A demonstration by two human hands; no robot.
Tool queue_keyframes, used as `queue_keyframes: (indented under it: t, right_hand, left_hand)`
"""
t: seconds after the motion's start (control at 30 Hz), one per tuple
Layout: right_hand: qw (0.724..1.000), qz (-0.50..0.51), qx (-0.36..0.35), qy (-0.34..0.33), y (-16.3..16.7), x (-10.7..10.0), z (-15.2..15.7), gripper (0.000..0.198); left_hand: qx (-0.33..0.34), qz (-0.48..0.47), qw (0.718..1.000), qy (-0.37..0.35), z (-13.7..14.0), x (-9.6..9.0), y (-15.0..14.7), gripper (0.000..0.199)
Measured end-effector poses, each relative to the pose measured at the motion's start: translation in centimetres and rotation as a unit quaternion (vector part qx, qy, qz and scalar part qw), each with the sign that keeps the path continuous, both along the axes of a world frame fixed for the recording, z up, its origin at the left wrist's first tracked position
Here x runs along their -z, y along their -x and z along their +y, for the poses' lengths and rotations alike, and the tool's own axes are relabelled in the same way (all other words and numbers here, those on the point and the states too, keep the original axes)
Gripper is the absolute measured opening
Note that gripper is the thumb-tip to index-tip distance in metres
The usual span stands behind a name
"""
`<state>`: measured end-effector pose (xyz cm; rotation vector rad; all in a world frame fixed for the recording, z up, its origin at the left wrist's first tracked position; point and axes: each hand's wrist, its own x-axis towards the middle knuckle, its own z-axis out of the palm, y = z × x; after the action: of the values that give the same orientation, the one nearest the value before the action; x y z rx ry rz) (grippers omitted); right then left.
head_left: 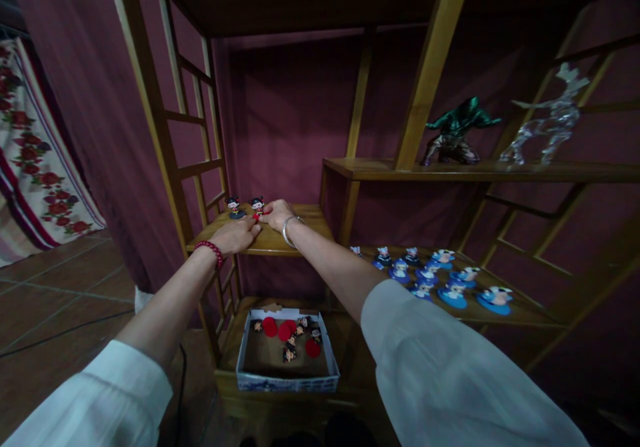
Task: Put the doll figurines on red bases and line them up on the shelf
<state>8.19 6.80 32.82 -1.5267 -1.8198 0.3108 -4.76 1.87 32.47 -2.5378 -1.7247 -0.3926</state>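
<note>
At far left hangs a flowered curtain (37, 167). On a wooden shelf (275, 240) stands a small black doll (234, 207). Just beside it, the left hand (236, 235) stretches toward a red doll (257, 206); whether it grips, I cannot tell. That doll stands upright on the shelf, pinched by the right hand (280, 215). Below sits an open box (287, 385). Farther right: blue dolls (454, 294), a green statue (465, 124), a clear deer (550, 117).
</note>
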Motion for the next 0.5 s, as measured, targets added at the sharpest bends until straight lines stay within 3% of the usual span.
queue_keyframes:
  t: [0.27, 0.5]
  right_hand:
    - [0.999, -0.044, 0.000, -0.012, -0.10, 0.13, 0.06, 0.028]
    - [0.999, -0.041, 0.001, -0.009, -0.05, 0.19, 0.08, 0.025]
  left_hand:
    - [-0.040, 0.001, 0.999, 0.021, -0.34, -0.47, -0.28, 0.048]
    - [-0.067, 0.005, 0.998, -0.004, 0.35, 0.16, -0.19, 0.048]
